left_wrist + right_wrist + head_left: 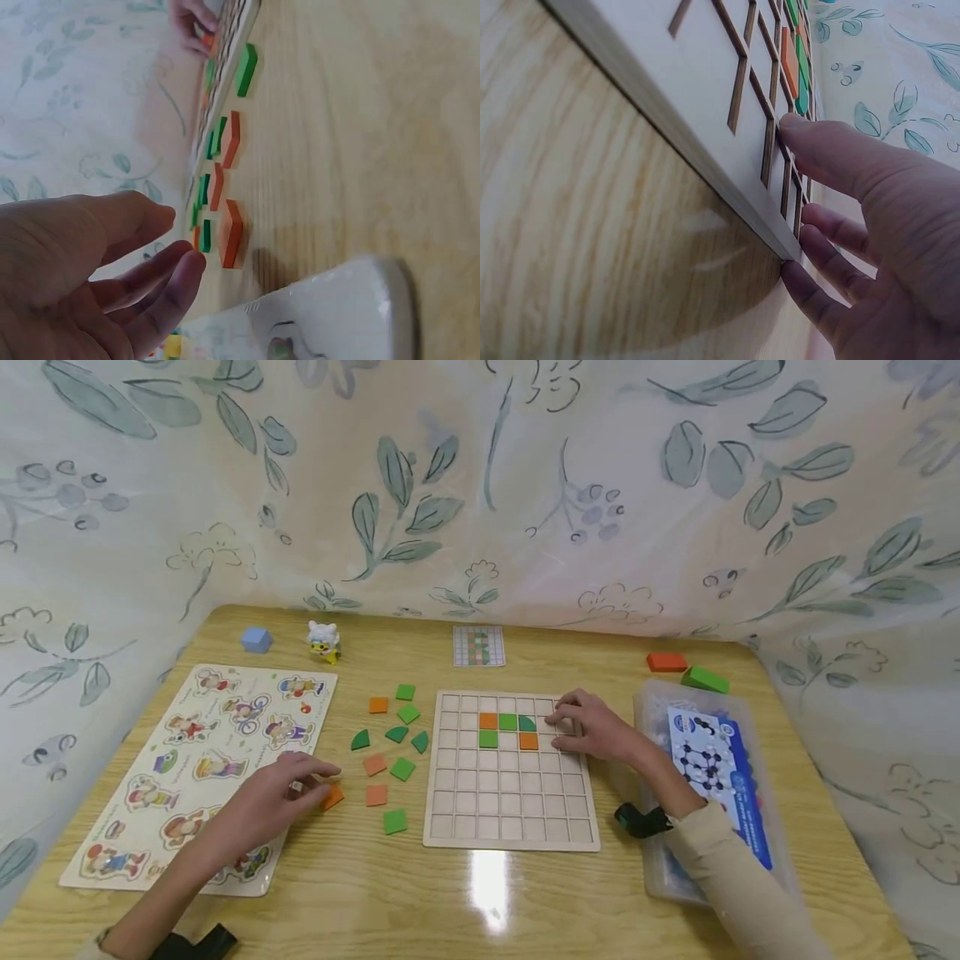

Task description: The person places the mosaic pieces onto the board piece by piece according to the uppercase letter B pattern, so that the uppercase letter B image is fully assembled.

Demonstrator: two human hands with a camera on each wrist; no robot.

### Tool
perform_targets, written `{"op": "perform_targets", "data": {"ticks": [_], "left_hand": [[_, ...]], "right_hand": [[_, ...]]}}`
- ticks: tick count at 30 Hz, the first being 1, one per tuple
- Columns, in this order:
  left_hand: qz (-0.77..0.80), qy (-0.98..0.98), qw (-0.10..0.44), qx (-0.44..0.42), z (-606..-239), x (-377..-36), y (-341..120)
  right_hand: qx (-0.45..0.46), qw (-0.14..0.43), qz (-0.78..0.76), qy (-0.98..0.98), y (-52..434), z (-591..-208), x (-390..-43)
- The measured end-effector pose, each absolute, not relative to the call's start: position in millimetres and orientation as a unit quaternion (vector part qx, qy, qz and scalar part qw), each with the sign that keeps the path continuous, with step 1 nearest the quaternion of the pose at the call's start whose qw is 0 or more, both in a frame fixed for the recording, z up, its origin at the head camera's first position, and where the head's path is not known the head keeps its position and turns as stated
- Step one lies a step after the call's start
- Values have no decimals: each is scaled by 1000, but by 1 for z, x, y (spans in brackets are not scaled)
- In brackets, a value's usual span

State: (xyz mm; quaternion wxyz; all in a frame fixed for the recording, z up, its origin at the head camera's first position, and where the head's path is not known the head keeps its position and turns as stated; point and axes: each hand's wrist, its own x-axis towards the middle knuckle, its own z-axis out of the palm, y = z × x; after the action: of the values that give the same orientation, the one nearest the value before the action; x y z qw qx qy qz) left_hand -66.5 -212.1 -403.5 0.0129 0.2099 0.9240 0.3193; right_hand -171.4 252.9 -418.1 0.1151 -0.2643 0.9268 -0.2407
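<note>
My left hand (pixel 288 797) hovers with loosely bent fingers beside an orange square tile (pixel 332 797), near the right edge of the picture board (pixel 266 860). In the left wrist view nothing sits between the thumb and fingers, and the orange tile (pixel 231 234) stands just beyond the fingertips. My right hand (pixel 592 727) rests at the right edge of the wooden grid board (pixel 510 797), fingers spread and holding nothing. On that grid lie a green square (pixel 507 722), a dark green quarter-circle (pixel 527 723), an orange square (pixel 528 741) and further square tiles.
Several loose tiles, including a green square (pixel 395 822) and a dark green quarter-circle (pixel 361 740), lie between the boards. A small pattern card (pixel 479 646) is behind the grid. At right stands a plastic box (pixel 720 777); a blue block (pixel 257 640) and toy figure (pixel 324 642) stand back left.
</note>
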Motion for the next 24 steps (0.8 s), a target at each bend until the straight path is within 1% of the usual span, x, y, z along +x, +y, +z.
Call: {"op": "perform_targets", "data": {"ticks": [5, 7, 13, 17, 24], "left_hand": [[291, 930, -29, 222, -405, -61, -210], [265, 938, -32, 220, -405, -59, -210], [187, 961, -14, 202, -407, -56, -210], [180, 965, -12, 190, -409, -55, -206], [169, 967, 23, 187, -406, -57, -204]], "right_hand": [[-256, 117, -245, 928, 254, -418, -172], [-255, 117, -247, 927, 254, -419, -172], [-256, 119, -242, 928, 256, -424, -173], [-259, 116, -244, 928, 255, -424, -172], [-259, 115, -251, 926, 254, -424, -171]]}}
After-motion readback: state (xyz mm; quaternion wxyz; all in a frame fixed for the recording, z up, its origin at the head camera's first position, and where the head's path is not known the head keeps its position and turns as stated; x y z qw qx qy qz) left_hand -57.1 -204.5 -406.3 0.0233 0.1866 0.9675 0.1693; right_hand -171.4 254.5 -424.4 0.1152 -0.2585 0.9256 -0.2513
